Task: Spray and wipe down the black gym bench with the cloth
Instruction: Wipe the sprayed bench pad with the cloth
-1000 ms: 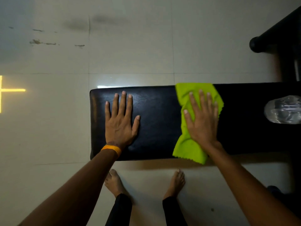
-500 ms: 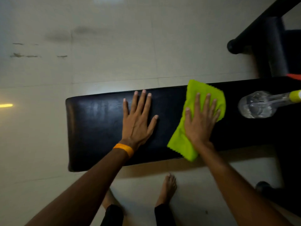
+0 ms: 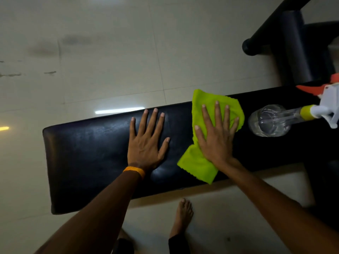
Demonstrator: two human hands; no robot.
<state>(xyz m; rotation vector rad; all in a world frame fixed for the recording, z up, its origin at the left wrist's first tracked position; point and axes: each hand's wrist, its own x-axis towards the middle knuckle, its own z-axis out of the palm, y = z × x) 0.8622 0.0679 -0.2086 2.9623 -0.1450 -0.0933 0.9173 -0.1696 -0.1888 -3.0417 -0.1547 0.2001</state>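
A long black padded gym bench [image 3: 88, 158] runs across the view over a pale tiled floor. My left hand [image 3: 146, 143] lies flat on its middle, fingers spread, holding nothing; an orange band circles that wrist. My right hand [image 3: 217, 136] presses flat on a lime-green cloth [image 3: 197, 164] spread on the bench just right of the left hand. A clear spray bottle [image 3: 271, 121] with a white and orange trigger head lies on its side on the bench, right of the cloth and apart from it.
Black gym equipment with a padded roller [image 3: 293, 46] stands behind the bench at the upper right. My bare foot [image 3: 183, 215] is on the floor in front of the bench. Pale tiles [image 3: 110, 52] stretch beyond it.
Both hands and the cloth have shifted right along the bench toward the spray bottle. The view has swung right, showing more of the bottle and its trigger head.
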